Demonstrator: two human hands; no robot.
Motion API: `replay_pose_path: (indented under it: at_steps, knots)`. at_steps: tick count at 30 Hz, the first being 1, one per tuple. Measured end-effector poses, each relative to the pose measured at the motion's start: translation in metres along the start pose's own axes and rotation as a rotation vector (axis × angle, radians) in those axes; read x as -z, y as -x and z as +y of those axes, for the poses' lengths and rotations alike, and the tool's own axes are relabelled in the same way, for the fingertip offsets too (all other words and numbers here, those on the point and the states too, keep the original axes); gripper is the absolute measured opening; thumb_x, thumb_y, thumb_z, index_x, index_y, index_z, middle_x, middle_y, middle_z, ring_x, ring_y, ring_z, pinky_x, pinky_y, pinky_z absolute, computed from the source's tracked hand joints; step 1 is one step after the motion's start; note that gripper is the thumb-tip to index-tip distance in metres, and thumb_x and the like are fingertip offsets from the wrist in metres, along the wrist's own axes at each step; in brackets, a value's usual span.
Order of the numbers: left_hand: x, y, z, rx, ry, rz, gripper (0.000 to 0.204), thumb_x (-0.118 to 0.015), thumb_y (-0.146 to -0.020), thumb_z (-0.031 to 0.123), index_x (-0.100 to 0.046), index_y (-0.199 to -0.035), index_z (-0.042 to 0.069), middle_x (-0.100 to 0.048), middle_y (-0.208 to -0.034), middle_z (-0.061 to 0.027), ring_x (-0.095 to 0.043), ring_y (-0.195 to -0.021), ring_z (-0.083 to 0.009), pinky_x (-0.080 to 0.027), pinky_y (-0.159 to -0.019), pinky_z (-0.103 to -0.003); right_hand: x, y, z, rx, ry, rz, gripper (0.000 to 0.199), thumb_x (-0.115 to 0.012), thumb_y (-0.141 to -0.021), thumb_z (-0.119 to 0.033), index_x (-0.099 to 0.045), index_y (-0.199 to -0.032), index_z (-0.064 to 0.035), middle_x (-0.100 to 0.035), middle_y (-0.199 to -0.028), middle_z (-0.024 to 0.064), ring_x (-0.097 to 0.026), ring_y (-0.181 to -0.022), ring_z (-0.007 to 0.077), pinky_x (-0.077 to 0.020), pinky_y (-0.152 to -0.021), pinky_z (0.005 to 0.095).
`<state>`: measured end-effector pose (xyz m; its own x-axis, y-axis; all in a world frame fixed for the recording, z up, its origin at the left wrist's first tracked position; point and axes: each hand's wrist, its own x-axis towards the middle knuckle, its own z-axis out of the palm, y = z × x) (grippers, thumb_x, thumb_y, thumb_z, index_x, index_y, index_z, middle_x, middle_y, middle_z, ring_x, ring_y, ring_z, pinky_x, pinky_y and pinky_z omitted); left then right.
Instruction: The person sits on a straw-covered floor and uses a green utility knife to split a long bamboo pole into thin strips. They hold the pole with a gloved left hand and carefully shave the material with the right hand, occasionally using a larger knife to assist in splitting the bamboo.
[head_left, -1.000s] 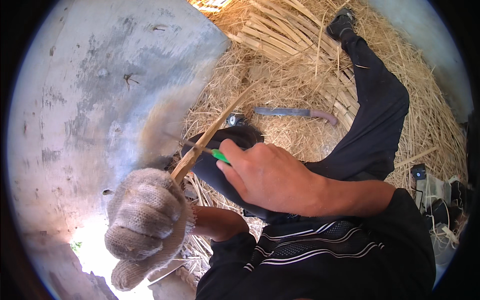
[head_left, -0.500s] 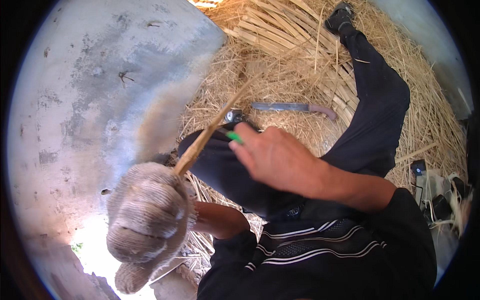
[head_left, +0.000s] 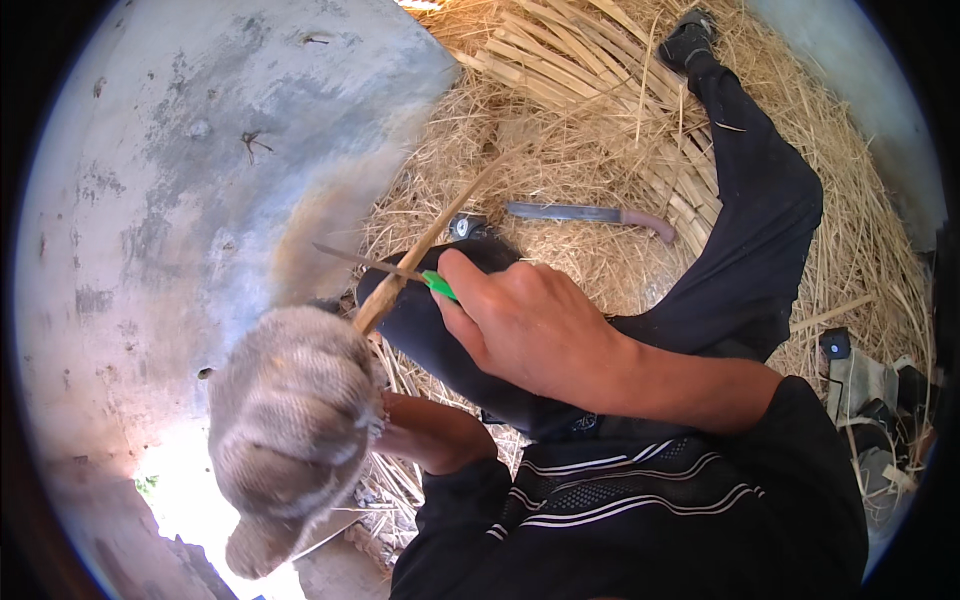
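My left hand (head_left: 290, 410), in a knitted grey-beige glove, is closed around the thick lower end of a tapering wooden strip (head_left: 436, 226). The strip slants up and away to the right, over my bent knee. Bare, my right hand (head_left: 530, 315) grips a small knife (head_left: 438, 285) by its bright green handle. Its thin blade points left and crosses the strip a little above the glove. Whether the edge bites into the wood I cannot tell. Most of the handle is hidden in my fingers.
A machete (head_left: 570, 212) with a brownish handle lies on the straw (head_left: 600, 262) beyond my knee, a small black device (head_left: 466, 228) beside it. Split strips (head_left: 540, 70) are piled farther off. A worn grey wall (head_left: 190, 200) stands at left; assorted gear (head_left: 860, 390) lies at right.
My right hand has shifted slightly left and down with the knife, and its blade now shows clearly across the strip. The gloved hand has moved slightly up and left.
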<state>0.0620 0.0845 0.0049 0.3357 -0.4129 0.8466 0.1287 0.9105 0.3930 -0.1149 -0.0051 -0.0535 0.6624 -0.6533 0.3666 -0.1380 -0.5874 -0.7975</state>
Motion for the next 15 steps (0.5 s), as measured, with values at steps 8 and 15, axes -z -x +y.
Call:
replay_pose_path:
  at_steps: [8,15]
  knots:
    - [-0.062,-0.013,-0.032,0.051,0.03,-0.41,0.062,-0.045,-0.087,0.07,-0.043,-0.057,0.015,-0.034,-0.044,0.0049,-0.033,-0.034,-0.007,-0.031,-0.03,-0.025,-0.043,0.042,0.115,-0.3,0.344,-0.108,0.025,-0.052,-0.089,-0.015,-0.058,-0.102,0.0055,-0.063,-0.075,0.03,-0.064,-0.077,0.0461,-0.0522,-0.073,0.0521]
    - [-0.055,-0.025,-0.048,-0.069,-0.236,0.108,0.084,-0.041,-0.077,0.082,-0.06,-0.069,0.0,-0.033,-0.044,-0.0013,-0.038,-0.033,-0.0169,-0.032,-0.031,-0.031,0.023,-0.003,0.058,-0.324,0.294,-0.231,0.032,-0.047,-0.097,-0.025,-0.057,-0.095,0.0053,-0.063,-0.076,0.028,-0.064,-0.076,0.0461,-0.0517,-0.07,0.0512]
